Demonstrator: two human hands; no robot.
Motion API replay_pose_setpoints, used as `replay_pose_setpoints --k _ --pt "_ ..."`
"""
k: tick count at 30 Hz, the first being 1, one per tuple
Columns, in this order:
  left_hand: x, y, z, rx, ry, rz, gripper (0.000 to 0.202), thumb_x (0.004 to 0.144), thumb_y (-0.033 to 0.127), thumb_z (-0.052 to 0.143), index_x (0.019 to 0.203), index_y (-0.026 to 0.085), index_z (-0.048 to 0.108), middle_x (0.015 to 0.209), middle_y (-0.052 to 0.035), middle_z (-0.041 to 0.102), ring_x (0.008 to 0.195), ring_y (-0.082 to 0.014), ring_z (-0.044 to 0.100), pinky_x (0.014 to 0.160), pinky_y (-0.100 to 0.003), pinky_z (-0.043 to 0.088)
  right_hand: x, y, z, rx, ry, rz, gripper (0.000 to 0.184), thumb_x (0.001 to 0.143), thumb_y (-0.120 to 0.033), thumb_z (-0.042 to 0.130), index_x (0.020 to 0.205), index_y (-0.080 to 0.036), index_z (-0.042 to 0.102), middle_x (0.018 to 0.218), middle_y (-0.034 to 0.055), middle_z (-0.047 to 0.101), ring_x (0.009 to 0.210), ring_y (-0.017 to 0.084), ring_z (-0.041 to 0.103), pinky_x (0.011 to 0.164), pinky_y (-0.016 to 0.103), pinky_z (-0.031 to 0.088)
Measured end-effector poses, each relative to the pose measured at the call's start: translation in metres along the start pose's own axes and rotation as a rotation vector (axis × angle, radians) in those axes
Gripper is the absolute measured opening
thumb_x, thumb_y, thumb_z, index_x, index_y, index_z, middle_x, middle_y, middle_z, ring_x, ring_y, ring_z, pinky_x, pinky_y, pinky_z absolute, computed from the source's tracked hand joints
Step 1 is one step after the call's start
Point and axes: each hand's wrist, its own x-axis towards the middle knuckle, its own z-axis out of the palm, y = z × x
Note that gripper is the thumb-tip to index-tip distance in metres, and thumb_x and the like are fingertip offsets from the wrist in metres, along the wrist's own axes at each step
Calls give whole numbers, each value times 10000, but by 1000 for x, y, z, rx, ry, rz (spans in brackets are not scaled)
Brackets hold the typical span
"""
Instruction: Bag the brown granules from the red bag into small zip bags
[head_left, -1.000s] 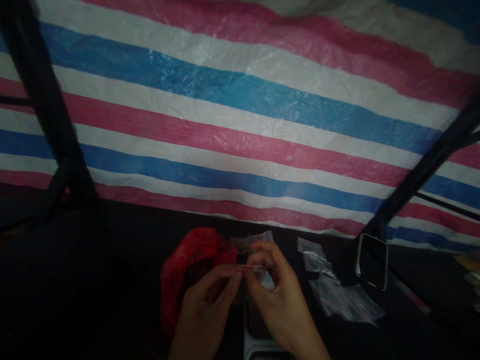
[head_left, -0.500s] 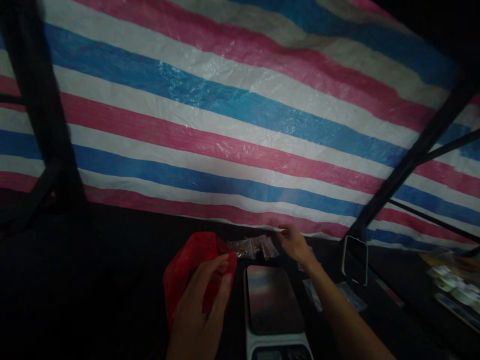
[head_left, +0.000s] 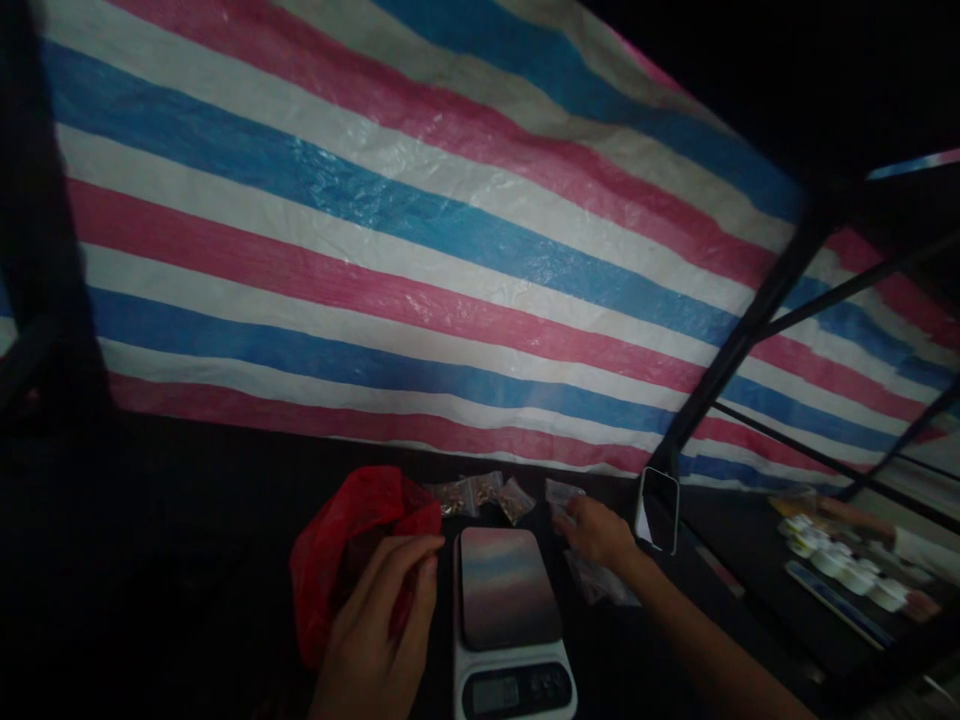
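Note:
My left hand (head_left: 379,625) rests against a red plastic bag (head_left: 341,545) at the lower middle, its fingers curled on the bag's edge. My right hand (head_left: 596,530) reaches out to the right of a small digital scale (head_left: 510,610) and its fingers close on a small clear plastic bag (head_left: 562,493). The scale's dark platform is bare. Several small filled clear bags (head_left: 480,492) lie just behind the scale. More clear bags (head_left: 600,582) lie under my right forearm.
A phone (head_left: 658,509) stands upright right of my hand against a dark pole. A red, white and blue striped tarp (head_left: 420,250) hangs behind the dark table. At far right, another person's arm (head_left: 877,530) lies near several small white cups (head_left: 832,560).
Both hands were together over the scale on a clear bag. My right hand then reached to the back row and has now shifted right onto a clear bag. The view has swung right.

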Motion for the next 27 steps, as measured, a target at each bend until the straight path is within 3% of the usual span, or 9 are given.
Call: replay_pose_setpoints --k 5,8,10,12,14,16,19,23,27 --pt "-3 3 11 -24 -58 65 254 1024 394 508 1054 301 742 1042 -28 784 998 -194 765 911 -263 605 5 -14 1 24 -29 25 379 1006 -379 696 1340 -212 636 1360 98 657 1154 267 685 950 468 602" --pt "-4 5 15 -39 -90 80 256 1026 389 507 1062 311 748 1048 -27 788 1009 -190 773 923 -264 610 1 -10 -19 108 -38 -47 364 1006 -369 695 1324 -199 642 1331 100 669 1123 260 693 937 462 605" --pt "-5 6 17 -27 -135 63 253 1000 405 560 1146 317 747 1156 -46 790 1101 -223 766 979 -321 615 -10 -13 -36 195 -29 -140 253 975 -237 700 1215 -165 664 1178 89 717 1010 229 705 882 396 598" --pt "-7 6 22 -18 -182 53 445 908 421 698 1339 313 684 1379 -88 731 1287 -295 699 1064 -424 594 -30 -25 -49 292 -23 -245 199 884 -73 664 1054 -176 648 955 31 718 865 185 683 766 297 557" --pt "-10 6 29 -38 -218 44 811 769 415 837 1514 272 550 1571 -148 595 1441 -372 572 1133 -527 541 -58 -44 -56 395 -55 -341 204 836 -65 628 964 -221 597 794 -35 661 718 149 627 614 236 480" --pt "-12 7 35 -79 -244 34 973 689 399 893 1557 210 495 1614 -200 537 1481 -407 517 1160 -582 499 -87 -67 -56 599 -139 -474 224 795 -87 625 945 -246 579 752 -52 634 666 138 570 571 227 425" --pt "-12 10 37 -114 -251 25 749 757 379 840 1445 193 608 1509 -197 647 1399 -375 615 1144 -573 517 -117 -92 -51 827 -183 -514 248 715 -79 614 875 -262 563 697 -66 585 613 126 501 530 220 363" --pt "-12 11 27 -60 -198 103 369 874 351 728 1227 247 740 1308 -128 785 1220 -302 749 1058 -481 606 -125 -102 -43 825 -38 -457 271 667 -39 596 822 -261 576 602 -86 488 535 109 410 471 218 252" --pt "-20 3 17 51 -195 264 619 809 403 804 1391 271 641 1396 -101 748 1267 -305 725 1031 -433 627 -128 -112 -37 841 -51 -452 222 708 -63 602 824 -249 569 638 -79 486 566 113 418 493 225 280"
